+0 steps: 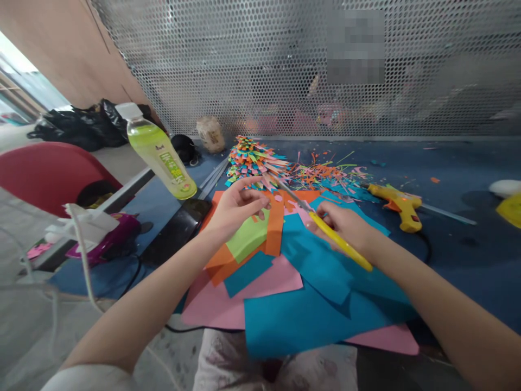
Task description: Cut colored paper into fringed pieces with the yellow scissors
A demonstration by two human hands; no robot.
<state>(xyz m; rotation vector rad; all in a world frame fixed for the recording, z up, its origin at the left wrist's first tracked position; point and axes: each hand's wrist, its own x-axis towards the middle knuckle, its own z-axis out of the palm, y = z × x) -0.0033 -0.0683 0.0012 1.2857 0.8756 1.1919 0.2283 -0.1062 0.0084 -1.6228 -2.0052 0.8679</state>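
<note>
Above a spread of coloured paper on the bench (468, 271), both hands are hovering near each other. The right grip (348, 221) is grasping a yellow-handled tool (341, 243), whose long metal blade is pointing away and leftward, toward the left fingertips. The left grip (238, 209) is curling loosely, thumb and index finger standing apart, over a green paper (250, 234).

Beneath the hands, blue paper (293, 323) is lying partly over pink paper (209, 304), while orange paper (274, 236) is showing beside the green one. Just beyond, a cone of multicoloured paper strips (246, 163) is standing on the bench, and loose scraps (321, 178) are littering the surface to its right. Nearer the right edge, a yellow glue gun (401, 205) is resting on its side with a pale glue stick (448, 214) sticking out behind. Leftward, a bottle of greenish drink (165, 157) is standing before a jar (210, 134). Behind everything, a perforated metal screen (244, 70) is rising.
</note>
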